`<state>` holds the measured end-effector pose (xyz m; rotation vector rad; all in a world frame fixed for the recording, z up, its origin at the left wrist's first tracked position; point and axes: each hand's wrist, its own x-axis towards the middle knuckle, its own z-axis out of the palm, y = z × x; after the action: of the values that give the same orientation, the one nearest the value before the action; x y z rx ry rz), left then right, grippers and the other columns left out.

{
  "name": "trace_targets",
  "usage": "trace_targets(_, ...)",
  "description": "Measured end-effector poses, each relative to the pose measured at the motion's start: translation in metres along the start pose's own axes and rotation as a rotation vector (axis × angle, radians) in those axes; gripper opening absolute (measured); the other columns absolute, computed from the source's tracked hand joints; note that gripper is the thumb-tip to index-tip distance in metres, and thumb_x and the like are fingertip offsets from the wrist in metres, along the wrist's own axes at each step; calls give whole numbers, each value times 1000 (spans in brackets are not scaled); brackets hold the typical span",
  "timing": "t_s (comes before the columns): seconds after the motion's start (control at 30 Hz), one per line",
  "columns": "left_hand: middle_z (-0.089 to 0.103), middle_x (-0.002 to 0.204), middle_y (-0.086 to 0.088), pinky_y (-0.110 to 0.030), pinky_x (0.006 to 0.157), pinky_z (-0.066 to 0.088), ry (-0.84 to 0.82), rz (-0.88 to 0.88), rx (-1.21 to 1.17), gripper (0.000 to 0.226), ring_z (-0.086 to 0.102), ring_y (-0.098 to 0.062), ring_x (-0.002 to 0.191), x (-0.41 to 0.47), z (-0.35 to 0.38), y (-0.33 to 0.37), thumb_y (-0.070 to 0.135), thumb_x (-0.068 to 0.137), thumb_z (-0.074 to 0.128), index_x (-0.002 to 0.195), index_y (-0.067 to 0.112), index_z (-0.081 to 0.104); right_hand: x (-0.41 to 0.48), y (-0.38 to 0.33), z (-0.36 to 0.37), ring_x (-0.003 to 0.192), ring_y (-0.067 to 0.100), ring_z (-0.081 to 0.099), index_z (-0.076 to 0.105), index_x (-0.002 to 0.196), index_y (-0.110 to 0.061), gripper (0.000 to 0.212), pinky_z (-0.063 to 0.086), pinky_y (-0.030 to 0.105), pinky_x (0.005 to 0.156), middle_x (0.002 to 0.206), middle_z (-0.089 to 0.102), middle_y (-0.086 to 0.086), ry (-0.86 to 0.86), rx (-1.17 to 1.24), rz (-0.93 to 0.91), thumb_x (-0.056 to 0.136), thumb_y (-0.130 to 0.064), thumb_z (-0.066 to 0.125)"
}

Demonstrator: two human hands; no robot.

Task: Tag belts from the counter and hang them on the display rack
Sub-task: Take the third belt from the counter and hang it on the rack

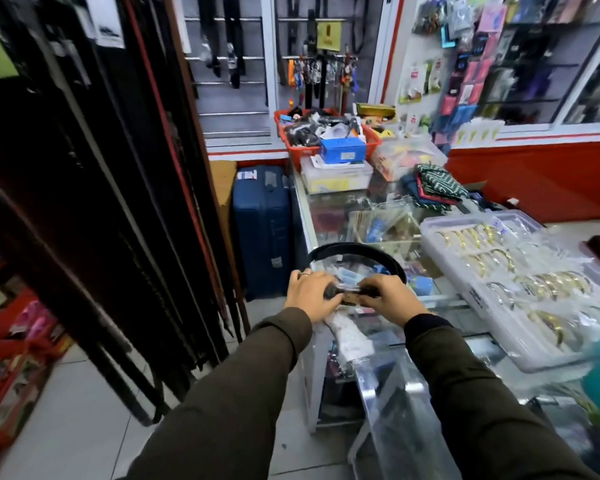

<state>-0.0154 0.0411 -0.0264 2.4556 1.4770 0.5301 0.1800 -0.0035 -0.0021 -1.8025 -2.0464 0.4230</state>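
Note:
A black belt [357, 248] curves in a loop above the glass counter [440, 301], its two ends brought together between my hands. My left hand [309, 292], with a ring on one finger, grips the left end. My right hand [388, 296] holds the right end, where a small brown tag [352, 300] shows. A clear plastic wrapper [350, 337] hangs below the hands. The display rack [94, 188] on the left carries many dark belts hanging down.
Clear trays of gold bangles [513, 271] lie on the counter at the right. A red basket [326, 136] of goods and a blue box stand at the counter's far end. A blue suitcase [262, 230] stands on the floor beside it. Red bags [11, 368] sit low left.

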Motion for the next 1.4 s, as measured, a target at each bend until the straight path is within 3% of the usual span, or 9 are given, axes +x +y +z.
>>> trace_targets(0.3,55,133,8,-43,114,26,331,-157,-209,41,48,-17,129,-48,-80,-45,49,80,66,115,29,68,15,-105,-1,79,21,74,77,83,-18,12,56,36,71,78,78,5,60,288,-150,85,-30,77)
trace_targets(0.43,57,125,4,-25,92,48,551,-267,-611,63,59,-12,104,-60,-104,-49,39,79,80,133,28,50,17,-139,-6,76,-6,72,76,72,-48,25,60,28,79,73,77,-21,85,550,-139,81,-26,83)
trace_targets(0.5,65,104,3,-20,75,54,609,-364,-819,57,64,-6,80,-64,-116,-47,34,78,86,123,24,54,19,-155,-7,77,1,74,78,72,-43,21,61,27,77,76,79,-12,93,677,-130,79,-25,84)
trace_targets(0.7,77,84,2,-20,58,55,589,-419,-1035,12,71,-8,72,-78,-141,-47,34,79,85,82,30,75,21,-192,-4,70,3,74,79,68,-28,19,55,15,64,71,79,-9,110,944,-101,80,-15,83)
trace_targets(0.83,78,91,-7,-19,69,54,622,-396,-952,29,69,-10,79,-88,-163,-49,30,82,84,99,7,80,21,-204,-3,90,17,74,80,86,-22,7,57,27,77,86,81,-1,19,1011,-119,87,-28,77)
trace_targets(0.93,77,102,-20,-33,85,58,678,-394,-964,35,68,-17,88,-92,-183,-44,22,84,82,108,-3,76,17,-214,-6,96,1,72,81,91,-31,13,55,16,86,95,80,-11,-43,941,-226,91,-37,70)
trace_targets(1.07,78,89,2,-16,74,57,801,-372,-1021,21,73,-2,82,-96,-210,-44,23,82,85,99,14,77,19,-232,-13,82,4,74,81,82,-32,13,62,23,72,80,79,-9,-54,1040,-254,86,-19,78)
trace_targets(1.23,80,105,-12,-44,89,63,820,-336,-1206,30,76,-26,104,-102,-242,-48,25,82,85,107,10,78,37,-270,-33,87,16,78,80,95,-18,14,63,24,71,88,82,4,67,1149,-328,82,-14,82)
trace_targets(1.4,76,113,-15,-23,75,63,803,-283,-1249,35,77,-17,97,-107,-261,-46,14,91,75,122,-1,70,49,-293,-44,93,18,77,76,109,-8,26,62,29,80,99,80,11,119,1224,-328,83,-13,80)
